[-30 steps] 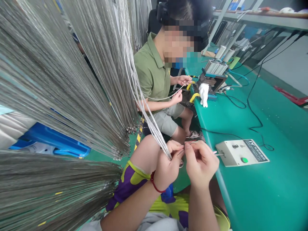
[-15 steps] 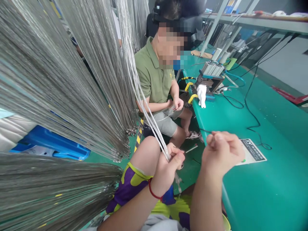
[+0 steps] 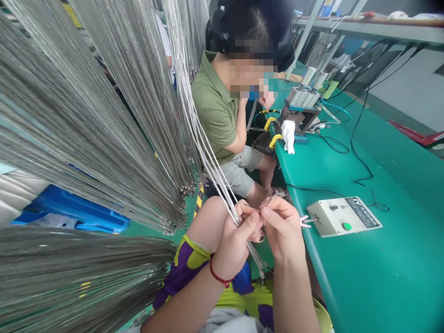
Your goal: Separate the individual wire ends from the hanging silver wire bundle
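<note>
My left hand (image 3: 236, 240), with a red cord round the wrist, is closed round a thin bundle of white wires (image 3: 211, 171) that runs up to the hanging wire stock. Some wire ends stick out below the fist. My right hand (image 3: 282, 226) meets it at the fingertips and pinches a fine wire end (image 3: 268, 200) between thumb and forefinger. Both hands are above my lap, just left of the green bench edge. A beige control box (image 3: 343, 216) with a green button sits on the bench right of my right hand.
Thick fans of silver wire (image 3: 86, 120) fill the left half. A person in a green shirt (image 3: 215, 106) sits ahead at the green bench (image 3: 381, 277). A small machine (image 3: 300, 113), a white glove (image 3: 288, 135) and black cables (image 3: 360, 162) lie on the bench further along.
My right hand had swung out right over the control box, and has come back to my left hand's fingertips. The person ahead has raised a hand to the face.
</note>
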Tool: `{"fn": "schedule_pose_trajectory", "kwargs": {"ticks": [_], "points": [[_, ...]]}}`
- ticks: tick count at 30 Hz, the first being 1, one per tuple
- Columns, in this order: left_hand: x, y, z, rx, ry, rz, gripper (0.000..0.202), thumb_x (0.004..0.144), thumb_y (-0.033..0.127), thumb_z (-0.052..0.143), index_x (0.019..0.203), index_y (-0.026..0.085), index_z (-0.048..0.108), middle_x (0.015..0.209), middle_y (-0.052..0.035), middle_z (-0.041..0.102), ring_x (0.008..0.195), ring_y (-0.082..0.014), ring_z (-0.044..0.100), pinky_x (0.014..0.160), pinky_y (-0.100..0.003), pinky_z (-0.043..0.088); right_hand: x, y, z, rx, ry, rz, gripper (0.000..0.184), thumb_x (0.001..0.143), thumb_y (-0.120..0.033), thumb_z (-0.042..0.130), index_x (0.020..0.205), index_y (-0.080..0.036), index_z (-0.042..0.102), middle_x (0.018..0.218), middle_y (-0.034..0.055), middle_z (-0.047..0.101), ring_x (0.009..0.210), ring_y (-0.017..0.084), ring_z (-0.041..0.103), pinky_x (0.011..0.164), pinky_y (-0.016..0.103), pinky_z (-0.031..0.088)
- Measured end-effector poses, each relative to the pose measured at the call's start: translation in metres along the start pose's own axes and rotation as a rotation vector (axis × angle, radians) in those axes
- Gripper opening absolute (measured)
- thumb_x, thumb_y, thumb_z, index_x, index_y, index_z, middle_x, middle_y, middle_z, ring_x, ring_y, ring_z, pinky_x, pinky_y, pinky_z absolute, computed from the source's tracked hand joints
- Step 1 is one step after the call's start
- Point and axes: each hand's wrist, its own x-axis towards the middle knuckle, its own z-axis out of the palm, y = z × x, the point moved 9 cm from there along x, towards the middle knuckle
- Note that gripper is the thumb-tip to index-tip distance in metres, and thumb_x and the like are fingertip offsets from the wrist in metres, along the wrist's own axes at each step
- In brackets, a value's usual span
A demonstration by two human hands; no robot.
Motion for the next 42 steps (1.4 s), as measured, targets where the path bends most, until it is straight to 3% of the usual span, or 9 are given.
{"fn": "schedule_pose_trajectory", "kwargs": {"ticks": [7, 12, 16, 19, 21, 24, 30, 37, 42], "points": [[0.0, -0.002, 0.001, -0.057, -0.047, -0.086, 0.033, 0.091, 0.034, 0.078, 0.081, 0.019, 0.05, 0.061, 0.0084, 0.035, 0.051, -0.0063, 0.025, 0.048, -0.02, 0.022, -0.001, 0.008, 0.008, 0.196, 0.03, 0.034, 0.029, 0.075, -0.029, 0.09, 0.068, -0.02, 0.063, 0.069, -0.0034, 0.054, 0.059, 0.009, 0.044, 0.055, 0.022, 0.037], [-0.005, -0.007, 0.003, -0.111, -0.069, -0.113, 0.035, 0.089, 0.032, 0.08, 0.079, 0.019, 0.049, 0.063, 0.0076, 0.036, 0.053, -0.0069, 0.026, 0.047, -0.019, 0.022, 0.007, -0.022, 0.009, 0.161, 0.099, -0.223, 0.029, 0.08, -0.026, 0.084, 0.068, -0.021, 0.058, 0.064, -0.0054, 0.041, 0.057, 0.011, 0.038, 0.053, 0.025, 0.03], [-0.006, -0.01, -0.003, -0.128, -0.025, -0.149, 0.038, 0.086, 0.032, 0.083, 0.078, 0.02, 0.047, 0.062, 0.0075, 0.036, 0.052, -0.007, 0.026, 0.047, -0.018, 0.022, 0.019, -0.053, -0.009, 0.2, 0.181, -0.438, 0.028, 0.084, -0.026, 0.081, 0.069, -0.022, 0.058, 0.061, -0.007, 0.032, 0.054, 0.011, 0.027, 0.049, 0.025, 0.024], [-0.004, -0.007, -0.006, -0.133, -0.011, -0.187, 0.036, 0.087, 0.034, 0.081, 0.081, 0.021, 0.048, 0.058, 0.0079, 0.038, 0.05, -0.0068, 0.021, 0.046, -0.018, 0.022, 0.027, -0.05, -0.007, 0.078, 0.045, -0.43, 0.019, 0.085, -0.03, 0.08, 0.074, -0.023, 0.066, 0.064, -0.0037, 0.045, 0.06, 0.014, 0.039, 0.057, 0.028, 0.033], [-0.001, -0.004, -0.005, -0.15, -0.022, -0.202, 0.034, 0.089, 0.034, 0.08, 0.083, 0.021, 0.049, 0.058, 0.0074, 0.042, 0.048, -0.0067, 0.021, 0.046, -0.017, 0.023, 0.029, -0.029, 0.006, -0.051, -0.155, -0.302, 0.017, 0.085, -0.039, 0.08, 0.084, -0.023, 0.075, 0.075, 0.0009, 0.055, 0.071, 0.017, 0.05, 0.065, 0.032, 0.041], [0.0, -0.001, -0.002, -0.198, -0.05, -0.217, 0.036, 0.091, 0.034, 0.078, 0.082, 0.021, 0.046, 0.057, 0.0082, 0.042, 0.047, -0.0065, 0.018, 0.044, -0.017, 0.023, 0.023, -0.002, 0.021, -0.106, -0.381, -0.16, 0.025, 0.081, -0.047, 0.082, 0.092, -0.024, 0.081, 0.086, 0.0034, 0.057, 0.081, 0.021, 0.055, 0.073, 0.037, 0.048], [-0.002, -0.005, 0.002, -0.239, -0.075, -0.265, 0.033, 0.092, 0.033, 0.077, 0.085, 0.021, 0.048, 0.055, 0.0093, 0.042, 0.045, -0.0061, 0.015, 0.042, -0.016, 0.021, 0.027, 0.0, 0.027, -0.042, -0.42, -0.158, 0.01, 0.078, -0.033, 0.088, 0.08, -0.027, 0.08, 0.077, 0.0001, 0.055, 0.075, 0.019, 0.054, 0.07, 0.035, 0.047], [0.0, -0.003, 0.001, -0.236, -0.065, -0.216, 0.033, 0.093, 0.032, 0.076, 0.084, 0.021, 0.047, 0.056, 0.009, 0.041, 0.046, -0.006, 0.017, 0.043, -0.016, 0.023, 0.007, -0.01, 0.017, -0.199, -0.136, -0.317, 0.006, 0.091, -0.029, 0.074, 0.089, -0.024, 0.076, 0.08, 0.0013, 0.062, 0.075, 0.018, 0.056, 0.069, 0.032, 0.044], [-0.003, -0.004, 0.005, -0.182, -0.098, -0.185, 0.031, 0.093, 0.034, 0.075, 0.085, 0.022, 0.047, 0.056, 0.0076, 0.042, 0.046, -0.0067, 0.026, 0.046, -0.017, 0.027, -0.005, -0.017, 0.017, -0.074, 0.077, -0.327, 0.009, 0.09, -0.026, 0.073, 0.082, -0.023, 0.07, 0.082, 0.002, 0.062, 0.081, 0.018, 0.057, 0.074, 0.032, 0.047]]}}
